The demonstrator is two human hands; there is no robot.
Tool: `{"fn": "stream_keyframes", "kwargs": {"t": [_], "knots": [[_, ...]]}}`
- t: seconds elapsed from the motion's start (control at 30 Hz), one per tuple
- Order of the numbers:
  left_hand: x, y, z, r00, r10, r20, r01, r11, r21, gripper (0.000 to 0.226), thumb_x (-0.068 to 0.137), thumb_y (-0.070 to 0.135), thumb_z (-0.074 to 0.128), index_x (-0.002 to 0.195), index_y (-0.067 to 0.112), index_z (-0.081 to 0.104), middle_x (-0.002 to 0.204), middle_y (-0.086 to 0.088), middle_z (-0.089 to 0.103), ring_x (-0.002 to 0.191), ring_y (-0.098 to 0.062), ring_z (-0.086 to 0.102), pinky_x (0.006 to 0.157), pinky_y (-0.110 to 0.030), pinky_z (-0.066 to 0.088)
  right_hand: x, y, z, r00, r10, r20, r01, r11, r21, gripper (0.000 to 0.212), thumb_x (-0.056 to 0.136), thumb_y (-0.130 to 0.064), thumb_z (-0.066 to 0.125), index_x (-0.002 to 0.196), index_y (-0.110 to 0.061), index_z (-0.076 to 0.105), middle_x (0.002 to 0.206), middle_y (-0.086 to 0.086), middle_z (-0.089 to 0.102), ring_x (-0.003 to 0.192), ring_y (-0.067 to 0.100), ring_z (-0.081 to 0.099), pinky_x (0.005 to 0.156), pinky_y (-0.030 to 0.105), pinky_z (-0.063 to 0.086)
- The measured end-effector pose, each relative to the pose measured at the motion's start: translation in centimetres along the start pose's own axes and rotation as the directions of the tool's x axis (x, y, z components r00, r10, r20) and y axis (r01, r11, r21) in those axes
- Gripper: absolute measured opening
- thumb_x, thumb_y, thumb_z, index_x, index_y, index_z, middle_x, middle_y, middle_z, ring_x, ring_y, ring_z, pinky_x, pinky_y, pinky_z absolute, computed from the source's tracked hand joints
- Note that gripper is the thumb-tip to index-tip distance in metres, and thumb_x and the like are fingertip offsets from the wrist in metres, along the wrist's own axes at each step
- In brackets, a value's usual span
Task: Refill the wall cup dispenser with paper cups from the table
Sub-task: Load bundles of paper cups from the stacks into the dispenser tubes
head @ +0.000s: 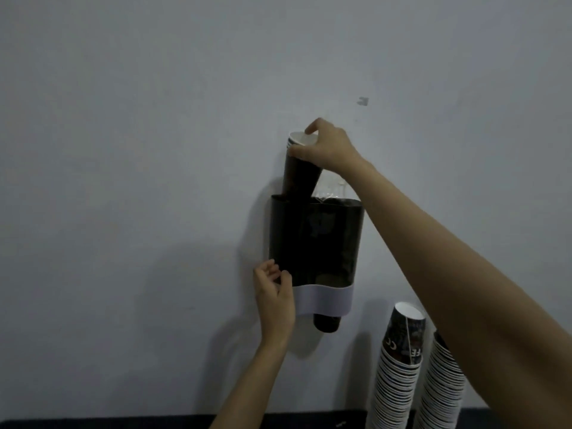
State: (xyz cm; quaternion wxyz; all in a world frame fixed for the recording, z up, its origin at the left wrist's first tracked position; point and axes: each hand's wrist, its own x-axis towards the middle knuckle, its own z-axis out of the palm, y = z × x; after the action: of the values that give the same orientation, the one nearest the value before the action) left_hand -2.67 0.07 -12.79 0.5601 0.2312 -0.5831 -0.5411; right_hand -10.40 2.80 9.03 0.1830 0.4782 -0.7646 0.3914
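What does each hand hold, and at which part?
Right hand grips the cup stack at its top rim. Left hand steadies the dispenser at its lower left edge.

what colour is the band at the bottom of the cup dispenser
White, against the dark dispenser body; the band shows clearly in the head view.

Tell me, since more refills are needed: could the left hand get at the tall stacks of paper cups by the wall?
Probably not directly: the left hand steadies the black wall dispenser, and the right forearm crosses in front of the cup stacks.
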Motion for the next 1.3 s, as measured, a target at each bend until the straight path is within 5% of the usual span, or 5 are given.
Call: {"fn": "stream_keyframes", "kwargs": {"t": [0.53,0.83,1.07,1.2,1.3], "knots": [[-1.3,-3.2,-1.7,0.992,-0.102,0.07,0.093,0.988,0.125,0.025,0.09,0.002,0.043,0.116,0.001,0.044,0.108,-0.004,0.047,0.1,-0.017,0.049,0.069,-0.011,0.038,-2.3,3.0,4.7,0.888,0.039,0.457,0.02,0.992,-0.125,0.059,0.095,-0.052,0.03,0.131,-0.011,0.052,0.143,0.012,0.046,0.132,0.029,0.041,0.107,0.035,0.03],[-4.9,-6.3,0.8,0.977,-0.077,0.2,0.035,0.978,0.204,0.013,0.09,0.003,0.046,0.096,0.014,0.044,0.098,-0.004,0.05,0.091,-0.017,0.05,0.069,-0.013,0.038,-10.8,9.6,1.3,0.978,0.081,-0.19,-0.038,0.975,0.218,0.024,0.091,-0.024,0.054,0.104,-0.007,0.064,0.104,0.009,0.062,0.096,0.016,0.053,0.077,0.016,0.037],[-9.0,-12.9,5.9,0.746,-0.354,0.564,-0.035,0.825,0.564,0.037,0.084,0.009,0.054,0.119,0.006,0.042,0.124,-0.013,0.051,0.113,-0.024,0.05,0.096,-0.031,0.044,-23.7,24.0,5.8,0.66,0.751,-0.011,-0.723,0.639,0.263,0.108,0.064,-0.025,0.083,0.143,0.0,0.014,0.144,0.026,0.035,0.133,0.04,0.035,0.111,0.051,0.031],[-10.1,-15.1,9.4,0.605,-0.481,0.635,-0.076,0.759,0.647,0.08,0.082,0.023,0.061,0.143,0.002,0.014,0.149,-0.017,0.027,0.138,-0.029,0.028,0.112,-0.035,0.029,-26.4,27.7,9.2,0.751,0.653,0.103,-0.653,0.708,0.27,0.129,0.053,-0.012,0.088,0.146,-0.003,-0.001,0.148,0.018,0.032,0.136,0.031,0.036,0.111,0.037,0.031],[-10.2,-16.1,11.6,0.613,-0.491,0.619,0.037,0.801,0.598,0.077,0.077,0.018,0.064,0.14,0.004,0.022,0.144,-0.017,0.038,0.131,-0.03,0.039,0.109,-0.043,0.036,-26.7,29.0,10.4,0.773,0.623,0.122,-0.629,0.724,0.282,0.094,0.059,-0.01,0.085,0.133,-0.012,0.027,0.133,0.016,0.052,0.122,0.029,0.052,0.093,0.029,0.043]]}}
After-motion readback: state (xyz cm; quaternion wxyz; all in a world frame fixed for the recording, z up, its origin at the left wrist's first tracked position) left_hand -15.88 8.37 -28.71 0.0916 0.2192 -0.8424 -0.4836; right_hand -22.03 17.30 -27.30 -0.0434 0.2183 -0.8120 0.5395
